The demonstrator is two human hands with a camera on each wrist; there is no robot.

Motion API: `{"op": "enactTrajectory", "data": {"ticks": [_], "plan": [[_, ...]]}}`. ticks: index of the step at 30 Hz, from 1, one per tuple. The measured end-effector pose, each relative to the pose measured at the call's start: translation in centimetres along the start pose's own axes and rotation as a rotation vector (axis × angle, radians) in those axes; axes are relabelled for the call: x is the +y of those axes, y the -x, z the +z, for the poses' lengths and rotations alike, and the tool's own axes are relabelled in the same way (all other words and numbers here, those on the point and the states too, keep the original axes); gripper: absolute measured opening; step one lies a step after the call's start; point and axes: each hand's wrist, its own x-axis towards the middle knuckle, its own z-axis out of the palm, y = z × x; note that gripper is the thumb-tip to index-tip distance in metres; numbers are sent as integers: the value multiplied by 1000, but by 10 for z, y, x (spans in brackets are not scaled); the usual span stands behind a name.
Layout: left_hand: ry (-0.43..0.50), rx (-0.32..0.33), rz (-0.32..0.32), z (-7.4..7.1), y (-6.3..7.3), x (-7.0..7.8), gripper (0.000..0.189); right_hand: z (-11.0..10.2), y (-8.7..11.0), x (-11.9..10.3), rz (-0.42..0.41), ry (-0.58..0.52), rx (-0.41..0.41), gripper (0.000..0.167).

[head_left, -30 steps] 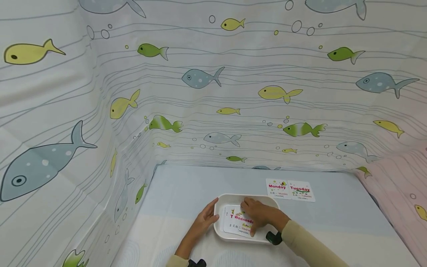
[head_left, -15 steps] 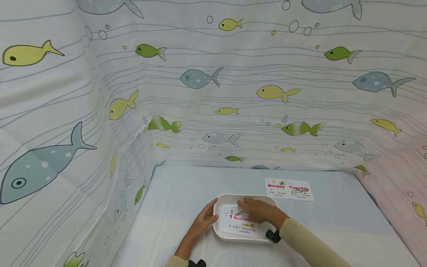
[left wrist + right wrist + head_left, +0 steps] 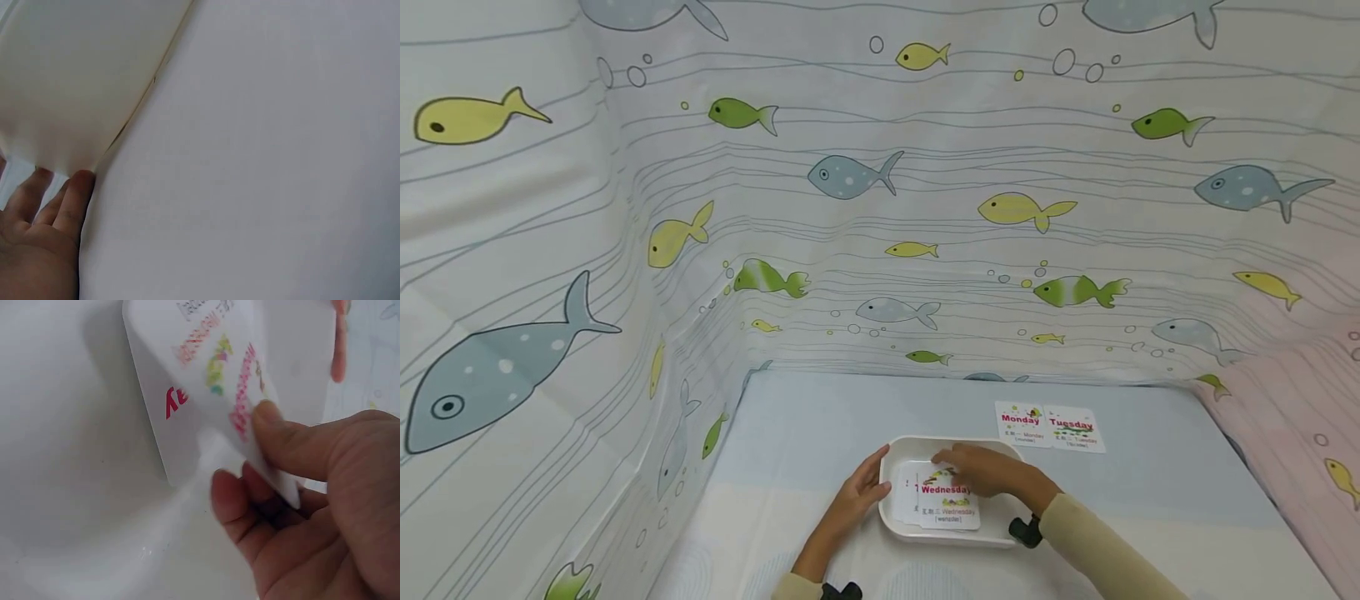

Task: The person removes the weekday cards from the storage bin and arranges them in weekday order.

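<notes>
Fish-print fabric [image 3: 850, 125] lines the walls beyond both hands. Left hand [image 3: 855, 493]: grips the end of the white tray [image 3: 997, 512], thumb at the rim, fingers against the outer wall. Right hand [image 3: 988, 472]: pinches the Wednesday card [image 3: 950, 504], which overlaps other cards [image 3: 904, 500] inside the tray, between the hands. Monday card [image 3: 1021, 423] and Tuesday card [image 3: 1074, 430]: side by side on the table [image 3: 850, 408], beyond the right hand.

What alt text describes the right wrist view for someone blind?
A right hand pinches a white card, its colored print blurred, over another card showing red letters, in a white tray; the left hand shows partly at upper right.
</notes>
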Motion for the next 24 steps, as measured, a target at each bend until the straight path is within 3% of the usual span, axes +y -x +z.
{"op": "enactTrajectory", "data": {"ticks": [4, 10, 14, 20, 24], "plan": [[4, -3, -3, 0, 0, 2, 63, -3, 3, 7, -24, -98, 33, 44], [-5, 3, -1, 0, 0, 1, 62, -11, 12, 22, -2, -329, 141, 36], [-22, 11, -3, 0, 0, 1, 62, -15, 22, 31, -2, -392, 232, 39], [-22, 24, -21, 2, 0, 3, 62, -13, 37, 42, 90, -458, 277, 68], [-18, 20, -23, 2, -1, 3, 62, -10, 44, 46, 114, -487, 321, 63]]}}
